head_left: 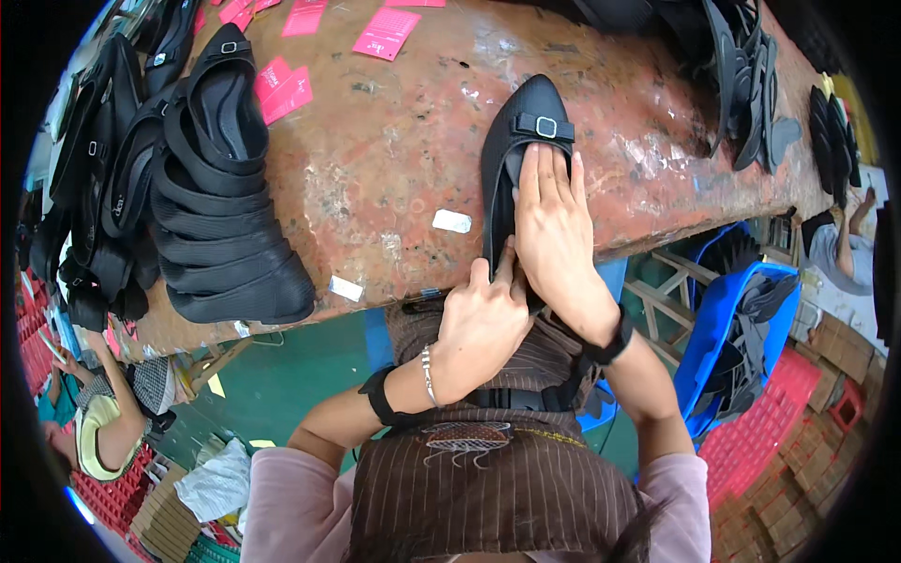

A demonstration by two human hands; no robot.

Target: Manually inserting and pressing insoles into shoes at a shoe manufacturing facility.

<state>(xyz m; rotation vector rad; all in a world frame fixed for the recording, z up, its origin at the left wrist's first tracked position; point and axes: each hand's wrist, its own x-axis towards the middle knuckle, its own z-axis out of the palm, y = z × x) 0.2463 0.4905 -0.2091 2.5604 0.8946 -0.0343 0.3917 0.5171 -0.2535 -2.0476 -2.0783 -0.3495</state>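
A black pointed flat shoe [530, 98] with a square silver buckle on a strap lies on the worn table near its front edge, toe pointing away from me. My right hand [556, 230] reaches into it, fingers stretched flat and tips under the strap at the toe. At the heel end, my left hand [485, 319] has its fingers bent around the shoe's rear side edge. The heel itself is mostly hidden by my hands. Two small white labels [451, 221] lie on the table left of the shoe.
Black shoes [225, 235] stand nested in a row at left, with more beside them. Pink tags [386, 33] lie at the far side. Dark insole-like pieces [751, 94] are stacked at right. A blue bin [732, 347] of dark pieces stands below. Other people [108, 432] sit at both sides.
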